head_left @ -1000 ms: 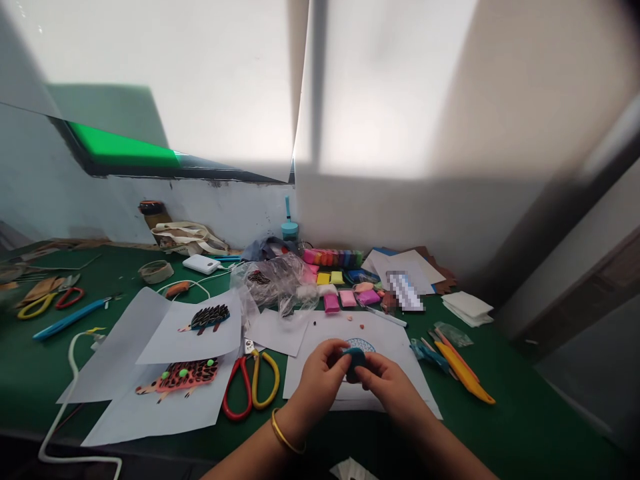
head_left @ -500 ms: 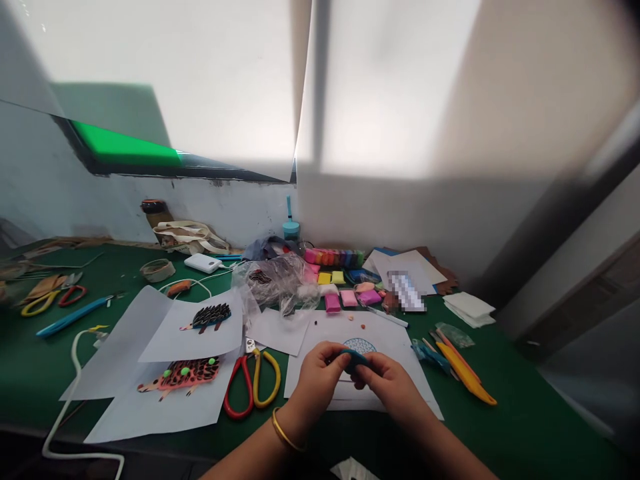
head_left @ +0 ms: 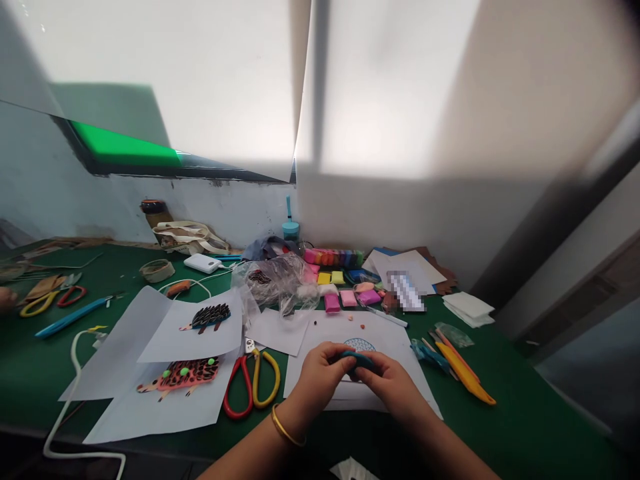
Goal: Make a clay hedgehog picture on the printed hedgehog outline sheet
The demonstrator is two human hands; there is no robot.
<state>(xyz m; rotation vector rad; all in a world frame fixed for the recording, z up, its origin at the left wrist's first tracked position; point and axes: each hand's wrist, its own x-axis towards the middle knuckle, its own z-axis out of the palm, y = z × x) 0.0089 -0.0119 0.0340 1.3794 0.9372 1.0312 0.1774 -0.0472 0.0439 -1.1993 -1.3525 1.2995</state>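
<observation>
Between my two hands is a flattened piece of blue modelling clay (head_left: 361, 361). My left hand (head_left: 323, 373) pinches its left end between thumb and fingers, and my right hand (head_left: 384, 377) closes on its right end. Both are held above a white sheet of paper (head_left: 300, 383), with an oval blue-patterned drawing (head_left: 360, 345) just behind the clay, partly covered. Small clay bits, among them a reddish-brown one (head_left: 363, 327), lie on the sheet's far part. Red-and-yellow scissors (head_left: 251, 380) rest to the left of my left hand.
Left are papers with a pink hedgehog figure (head_left: 187, 379) and a dark-spined hedgehog figure (head_left: 210, 317). Behind lie clay packets (head_left: 349, 298) and a plastic bag (head_left: 275, 283). Yellow tools (head_left: 465, 373) lie at right. At the far left edge, part of another person's hand (head_left: 6, 300) shows.
My fingers have shifted a little on the blue clay, which now looks tilted and more stretched to the right. Part of another hand has come into view at the far left.
</observation>
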